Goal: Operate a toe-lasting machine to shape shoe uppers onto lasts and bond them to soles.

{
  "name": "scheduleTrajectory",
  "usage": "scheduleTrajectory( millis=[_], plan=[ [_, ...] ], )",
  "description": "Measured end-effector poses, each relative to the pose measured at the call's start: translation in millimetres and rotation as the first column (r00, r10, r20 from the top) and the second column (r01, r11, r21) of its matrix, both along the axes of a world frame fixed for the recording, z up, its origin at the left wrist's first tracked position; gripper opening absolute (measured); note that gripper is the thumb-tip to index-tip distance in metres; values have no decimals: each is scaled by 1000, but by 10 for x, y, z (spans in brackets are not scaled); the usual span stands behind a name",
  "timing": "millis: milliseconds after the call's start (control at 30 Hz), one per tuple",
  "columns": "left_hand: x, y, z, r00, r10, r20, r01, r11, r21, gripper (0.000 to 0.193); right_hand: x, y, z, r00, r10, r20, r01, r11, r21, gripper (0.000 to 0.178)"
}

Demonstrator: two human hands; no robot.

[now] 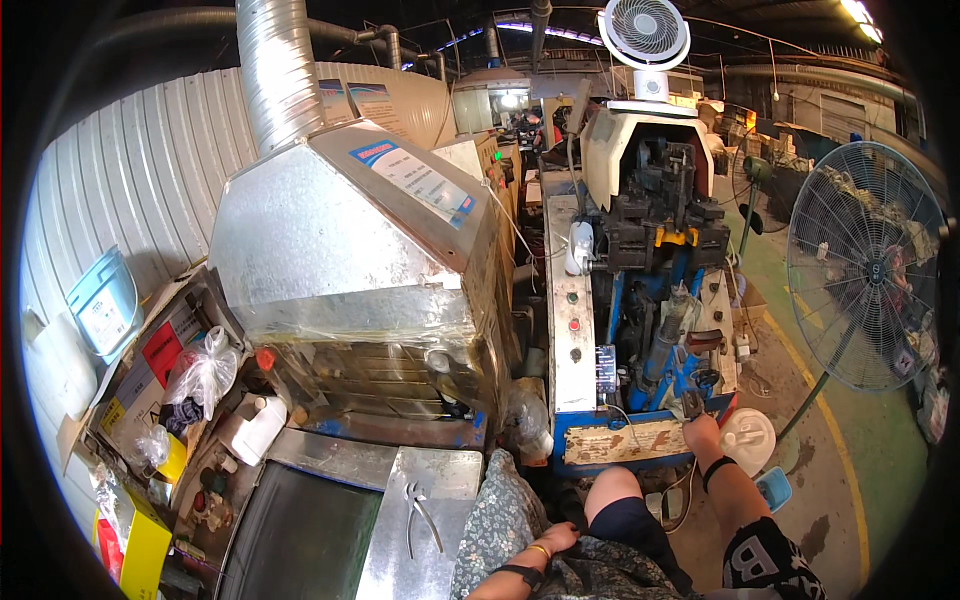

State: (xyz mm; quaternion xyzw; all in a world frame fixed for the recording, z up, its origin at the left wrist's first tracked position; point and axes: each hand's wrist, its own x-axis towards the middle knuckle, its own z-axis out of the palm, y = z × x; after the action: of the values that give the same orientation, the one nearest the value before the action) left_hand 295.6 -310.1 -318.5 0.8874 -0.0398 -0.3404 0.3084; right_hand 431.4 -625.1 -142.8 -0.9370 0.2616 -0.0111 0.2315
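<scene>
I sit in front of a blue and white machine (pixel 640 300). My right hand (pixel 700 430) reaches forward to the machine's lower front ledge (pixel 625 442) and closes around a small dark part (pixel 692 404) there. A black band is on that wrist. My left hand (pixel 553 540) rests on my lap on patterned cloth (pixel 500 520), fingers curled loosely, holding nothing I can make out. A bracelet and a black band show on that wrist. My bare knee (pixel 612 488) is between the two hands.
A large sheet-metal hood (pixel 340 240) with a ribbed duct (pixel 280 70) stands to the left. Pliers (pixel 418 512) lie on a metal plate below it. A white jug (pixel 255 425), bags and boxes crowd the far left. A big floor fan (pixel 865 265) stands right; a white bucket (pixel 748 438) sits nearby.
</scene>
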Motion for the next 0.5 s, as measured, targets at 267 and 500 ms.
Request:
scheduleTrajectory(
  millis=[267, 500],
  plan=[
    [18, -9, -64, 999, -23, 26, 22, 1000, 6, 48, 47, -44, -87, 1000, -29, 3, 29, 999, -25, 37],
    [23, 0, -83, 999, -20, 28, 20, 1000, -6, 49, 1, 5, 11, 1000, -9, -3, 9, 1000, -1, 36]
  ],
)
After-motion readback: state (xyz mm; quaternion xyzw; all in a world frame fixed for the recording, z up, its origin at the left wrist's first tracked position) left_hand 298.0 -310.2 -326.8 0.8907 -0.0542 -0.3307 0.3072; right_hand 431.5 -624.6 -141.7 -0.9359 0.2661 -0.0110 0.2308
